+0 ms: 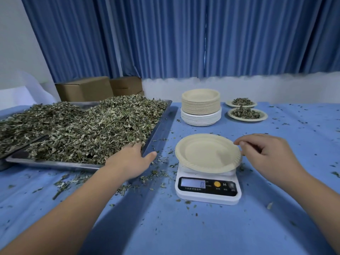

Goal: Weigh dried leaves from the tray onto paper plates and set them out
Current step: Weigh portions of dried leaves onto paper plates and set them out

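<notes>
**Desk:** How far along are we?

**Operator:** Early, I judge. Two round beige paper plates [263,117] heaped with leaves are set out at the far right of the blue tablecloth [184,227]. An empty beige paper plate [206,153] sits on the white digital kitchen scale [207,195], which reads zero.

**Desk:** And the hands?

**Operator:** My left hand [131,159] digs into the dried grey-green leaves [103,126] at the near corner of the flat steel tray [55,163]. The fingertips are buried, so I cannot tell its grip. My right hand [266,151] curls at the empty plate's right rim; pinching or only touching, I cannot tell. The tray is heaped, and a tall stack of unused paper plates [201,107] waits.
</notes>
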`<act>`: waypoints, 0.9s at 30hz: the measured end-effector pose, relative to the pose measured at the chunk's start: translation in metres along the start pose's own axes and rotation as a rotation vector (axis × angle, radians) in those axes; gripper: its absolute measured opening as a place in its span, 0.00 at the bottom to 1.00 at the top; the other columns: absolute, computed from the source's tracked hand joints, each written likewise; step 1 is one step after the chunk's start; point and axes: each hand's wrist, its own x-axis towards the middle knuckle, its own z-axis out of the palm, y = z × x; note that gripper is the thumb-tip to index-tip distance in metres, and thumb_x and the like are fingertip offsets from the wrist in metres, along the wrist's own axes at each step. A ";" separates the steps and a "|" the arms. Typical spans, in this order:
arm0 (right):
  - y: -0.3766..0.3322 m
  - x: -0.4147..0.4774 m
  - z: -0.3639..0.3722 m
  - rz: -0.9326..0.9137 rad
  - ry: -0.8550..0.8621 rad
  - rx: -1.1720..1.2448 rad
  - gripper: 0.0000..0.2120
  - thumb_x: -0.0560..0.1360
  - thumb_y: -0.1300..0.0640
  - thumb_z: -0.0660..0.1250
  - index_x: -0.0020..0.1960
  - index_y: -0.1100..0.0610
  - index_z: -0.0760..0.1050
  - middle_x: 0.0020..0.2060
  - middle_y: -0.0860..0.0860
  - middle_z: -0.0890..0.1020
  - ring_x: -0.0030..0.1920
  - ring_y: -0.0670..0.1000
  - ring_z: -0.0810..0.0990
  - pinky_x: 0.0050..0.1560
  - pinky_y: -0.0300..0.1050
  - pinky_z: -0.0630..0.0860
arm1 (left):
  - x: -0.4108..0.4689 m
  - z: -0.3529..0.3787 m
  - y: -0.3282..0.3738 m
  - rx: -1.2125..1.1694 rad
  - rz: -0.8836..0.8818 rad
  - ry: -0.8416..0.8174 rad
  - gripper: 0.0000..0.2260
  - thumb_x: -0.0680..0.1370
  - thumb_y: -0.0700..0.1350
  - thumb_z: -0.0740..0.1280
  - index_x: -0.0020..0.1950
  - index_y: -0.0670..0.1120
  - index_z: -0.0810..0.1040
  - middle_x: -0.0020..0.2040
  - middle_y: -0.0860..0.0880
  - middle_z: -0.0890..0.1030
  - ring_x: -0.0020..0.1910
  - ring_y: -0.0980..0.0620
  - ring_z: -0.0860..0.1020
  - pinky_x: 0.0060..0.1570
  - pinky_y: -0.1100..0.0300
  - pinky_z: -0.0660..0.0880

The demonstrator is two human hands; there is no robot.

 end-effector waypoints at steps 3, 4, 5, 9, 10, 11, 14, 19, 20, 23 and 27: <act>0.001 0.000 0.001 0.013 -0.020 0.000 0.09 0.75 0.63 0.67 0.43 0.53 0.84 0.36 0.36 0.80 0.40 0.39 0.78 0.41 0.24 0.68 | 0.000 0.001 -0.002 0.015 0.032 -0.008 0.25 0.78 0.67 0.53 0.57 0.47 0.71 0.50 0.47 0.76 0.48 0.46 0.77 0.52 0.48 0.77; 0.002 0.000 0.001 0.017 -0.021 0.001 0.09 0.75 0.63 0.67 0.43 0.52 0.84 0.36 0.36 0.80 0.39 0.39 0.78 0.41 0.24 0.68 | -0.002 0.002 -0.002 0.020 0.039 0.016 0.22 0.79 0.66 0.54 0.52 0.47 0.71 0.44 0.49 0.76 0.44 0.47 0.77 0.48 0.50 0.77; 0.002 0.000 0.001 0.020 -0.020 0.005 0.09 0.75 0.63 0.66 0.43 0.52 0.83 0.36 0.35 0.80 0.40 0.39 0.78 0.41 0.24 0.68 | -0.004 0.004 -0.002 0.025 0.045 0.047 0.20 0.79 0.64 0.55 0.49 0.47 0.70 0.41 0.49 0.75 0.41 0.48 0.77 0.45 0.52 0.77; 0.002 0.000 0.001 0.024 0.000 0.032 0.10 0.75 0.63 0.66 0.43 0.51 0.83 0.34 0.40 0.81 0.41 0.40 0.77 0.40 0.26 0.69 | -0.016 0.009 -0.003 0.064 0.071 0.232 0.15 0.81 0.60 0.56 0.44 0.49 0.66 0.35 0.52 0.71 0.36 0.47 0.74 0.35 0.56 0.72; 0.001 -0.001 0.001 0.026 0.003 0.040 0.10 0.75 0.63 0.66 0.42 0.51 0.83 0.33 0.42 0.82 0.40 0.42 0.77 0.39 0.27 0.69 | -0.018 0.010 -0.004 0.061 0.083 0.272 0.15 0.81 0.60 0.56 0.43 0.49 0.67 0.35 0.53 0.71 0.35 0.48 0.74 0.34 0.56 0.71; 0.001 -0.001 0.001 0.030 0.004 0.050 0.11 0.75 0.63 0.66 0.41 0.49 0.82 0.31 0.44 0.82 0.39 0.43 0.77 0.38 0.29 0.69 | -0.019 0.010 -0.006 0.052 0.092 0.299 0.16 0.81 0.60 0.56 0.43 0.49 0.67 0.35 0.53 0.72 0.35 0.48 0.74 0.33 0.56 0.71; 0.001 -0.001 0.000 0.039 -0.002 0.074 0.15 0.75 0.62 0.65 0.39 0.43 0.79 0.28 0.49 0.80 0.35 0.47 0.77 0.34 0.32 0.69 | -0.017 0.006 -0.011 0.018 0.105 0.338 0.17 0.80 0.62 0.56 0.45 0.49 0.73 0.34 0.52 0.75 0.32 0.51 0.75 0.28 0.59 0.68; 0.000 -0.001 -0.004 0.047 0.010 0.107 0.19 0.76 0.62 0.64 0.35 0.38 0.76 0.29 0.45 0.79 0.34 0.49 0.78 0.34 0.34 0.70 | -0.007 -0.002 -0.022 -0.111 0.145 0.239 0.16 0.77 0.63 0.61 0.41 0.52 0.74 0.22 0.52 0.72 0.17 0.59 0.66 0.22 0.64 0.59; 0.000 -0.001 -0.004 0.048 0.013 0.112 0.20 0.76 0.62 0.64 0.35 0.38 0.76 0.28 0.46 0.79 0.34 0.50 0.77 0.34 0.35 0.70 | -0.005 -0.004 -0.024 -0.139 0.153 0.221 0.16 0.77 0.63 0.62 0.40 0.52 0.74 0.19 0.52 0.71 0.16 0.59 0.64 0.20 0.65 0.59; 0.003 0.001 -0.004 0.059 0.026 0.093 0.16 0.76 0.62 0.65 0.38 0.42 0.78 0.26 0.49 0.79 0.35 0.54 0.80 0.35 0.35 0.70 | 0.002 -0.011 -0.028 -0.231 0.167 0.204 0.14 0.77 0.60 0.65 0.38 0.53 0.76 0.17 0.53 0.71 0.14 0.59 0.62 0.17 0.67 0.56; 0.008 0.002 -0.005 0.110 0.052 0.111 0.12 0.76 0.62 0.64 0.42 0.49 0.81 0.29 0.54 0.81 0.39 0.59 0.81 0.34 0.34 0.70 | 0.010 -0.022 -0.031 -0.285 0.216 0.235 0.09 0.78 0.57 0.65 0.41 0.54 0.78 0.23 0.50 0.76 0.17 0.56 0.64 0.18 0.65 0.59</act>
